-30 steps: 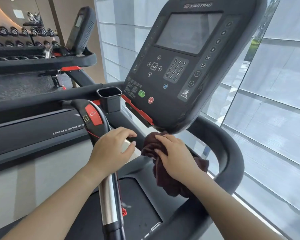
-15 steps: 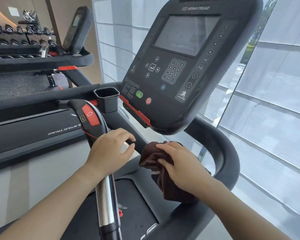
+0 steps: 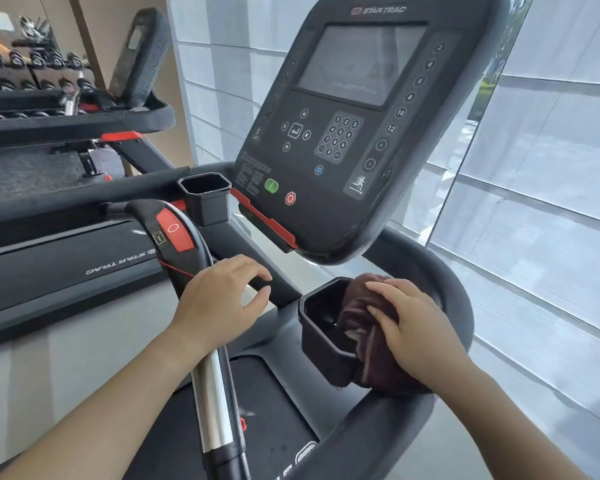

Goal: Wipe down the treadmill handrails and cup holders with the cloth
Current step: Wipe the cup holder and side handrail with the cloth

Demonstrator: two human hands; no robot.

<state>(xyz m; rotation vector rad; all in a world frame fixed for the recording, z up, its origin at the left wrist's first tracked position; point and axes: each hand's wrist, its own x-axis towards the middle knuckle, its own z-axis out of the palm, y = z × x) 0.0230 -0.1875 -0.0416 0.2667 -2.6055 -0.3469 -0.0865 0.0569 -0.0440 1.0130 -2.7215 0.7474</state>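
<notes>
A dark maroon cloth is bunched over the right edge of the right cup holder, a black square cup below the console. My right hand presses down on the cloth and grips it. My left hand rests on the centre handlebar, fingers loosely curled over its black and chrome bar. A second black cup holder stands further back, left of the console. The black right handrail curves around behind my right hand.
The Star Trac console leans over the cup holders. A red stop switch sits on the handlebar top, with a red cord below it. Another treadmill stands to the left, a dumbbell rack behind it. Frosted window panels close the right side.
My right hand has moved the cloth from under the console down and to the right onto the right cup holder. My left hand has stayed on the handlebar.
</notes>
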